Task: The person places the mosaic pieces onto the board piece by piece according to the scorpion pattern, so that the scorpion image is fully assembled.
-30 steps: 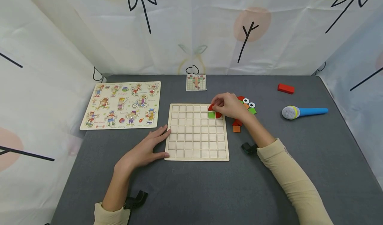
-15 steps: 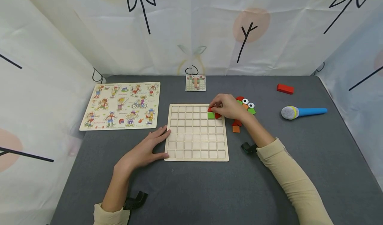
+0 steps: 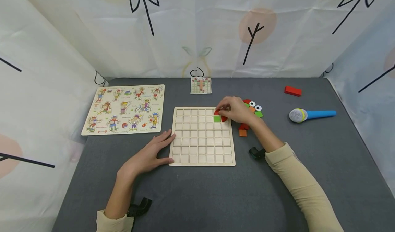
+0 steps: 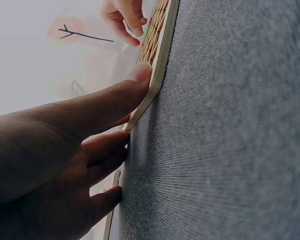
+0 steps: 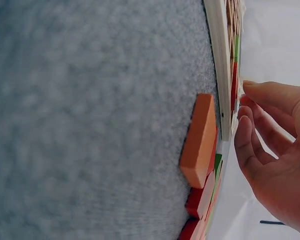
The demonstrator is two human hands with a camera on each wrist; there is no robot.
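Observation:
A pale wooden grid board [image 3: 197, 136] lies flat on the table. My left hand [image 3: 149, 156] rests along its left edge, thumb at the near corner and fingers stretched; in the left wrist view the thumb [image 4: 140, 72] touches the rim. My right hand [image 3: 236, 110] is over the board's far right corner, thumb and fingertips pinching a red rounded block [image 3: 216, 113] at a cell there. A green square block [image 3: 217, 118] and another red rounded block [image 3: 224, 119] sit in cells just nearer. In the right wrist view the fingers partly hide the pinched block.
Right of the board lie loose blocks: an orange square [image 3: 242, 132], a green one [image 3: 258, 114] and white eye discs [image 3: 258, 108]. A pattern card [image 3: 201, 85] stands behind. A picture puzzle [image 3: 123, 109] lies left; a toy microphone [image 3: 313, 115] and red block [image 3: 292, 91] lie right.
The red block in my right fingers has come down from a raised position to lie at the cell behind the green one. My left hand has stayed at the board's edge.

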